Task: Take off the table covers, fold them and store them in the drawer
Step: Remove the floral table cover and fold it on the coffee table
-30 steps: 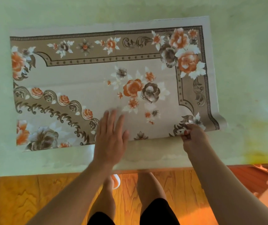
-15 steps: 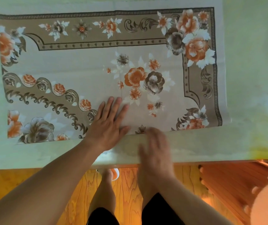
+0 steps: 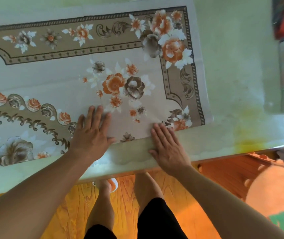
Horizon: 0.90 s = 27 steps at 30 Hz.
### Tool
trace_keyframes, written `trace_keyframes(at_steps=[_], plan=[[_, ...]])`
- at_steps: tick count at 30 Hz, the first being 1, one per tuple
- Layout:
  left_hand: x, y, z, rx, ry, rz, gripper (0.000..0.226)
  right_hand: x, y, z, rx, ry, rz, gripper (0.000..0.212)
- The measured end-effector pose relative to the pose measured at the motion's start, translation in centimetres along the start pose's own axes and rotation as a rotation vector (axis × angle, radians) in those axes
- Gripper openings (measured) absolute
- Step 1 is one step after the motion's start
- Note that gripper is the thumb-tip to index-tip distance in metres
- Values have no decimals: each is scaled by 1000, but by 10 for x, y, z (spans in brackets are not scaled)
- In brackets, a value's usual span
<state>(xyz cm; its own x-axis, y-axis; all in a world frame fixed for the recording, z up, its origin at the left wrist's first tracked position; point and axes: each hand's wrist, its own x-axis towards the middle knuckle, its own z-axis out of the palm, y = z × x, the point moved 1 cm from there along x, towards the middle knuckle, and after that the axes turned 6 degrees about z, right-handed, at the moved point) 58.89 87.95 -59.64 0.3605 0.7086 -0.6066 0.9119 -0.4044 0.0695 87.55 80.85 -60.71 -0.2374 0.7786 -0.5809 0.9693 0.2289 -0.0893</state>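
Table cover [image 3: 89, 80]: floral print, spread flat on the pale green surface [image 3: 232, 75], near edge just short of the surface's front rim.
Left hand [image 3: 93, 135]: palm down on the cover near its front edge, fingers [image 3: 95, 112] extended and slightly spread, gripping nothing.
Right hand [image 3: 168, 145]: flat across the cover's near edge, fingertips on the cloth, palm on the bare surface, fingers straight and together, gripping nothing.
Floor [image 3: 69, 213]: orange wood grain below the rim.

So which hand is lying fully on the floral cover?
The left hand lies flat on the floral cover; the right hand straddles its near edge, mostly on the table.
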Motion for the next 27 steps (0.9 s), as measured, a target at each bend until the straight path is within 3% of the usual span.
trace_keyframes(at_steps=[5, 8, 13, 17, 19, 23, 27], plan=[[0, 7, -12, 1, -57, -39, 90, -25, 108, -14, 70, -21, 312, 71], [3, 8, -15, -10, -87, -63, 91, -34, 149, -19, 47, -15, 352, 72], [7, 12, -18, -25, -196, -87, 89, -34, 143, -18, 106, 4, 395, 71], [6, 14, -19, -64, -225, -101, 89, -21, 86, -33, 213, 87, 588, 67], [2, 15, -18, -111, -186, -94, 88, -3, 23, -44, 304, 134, 450, 61], [-5, 9, -9, -125, -47, -66, 84, 23, -114, -41, 386, 227, -16, 61], [-16, 4, 6, -204, 84, -102, 70, 27, -162, -15, 237, 160, -64, 64]])
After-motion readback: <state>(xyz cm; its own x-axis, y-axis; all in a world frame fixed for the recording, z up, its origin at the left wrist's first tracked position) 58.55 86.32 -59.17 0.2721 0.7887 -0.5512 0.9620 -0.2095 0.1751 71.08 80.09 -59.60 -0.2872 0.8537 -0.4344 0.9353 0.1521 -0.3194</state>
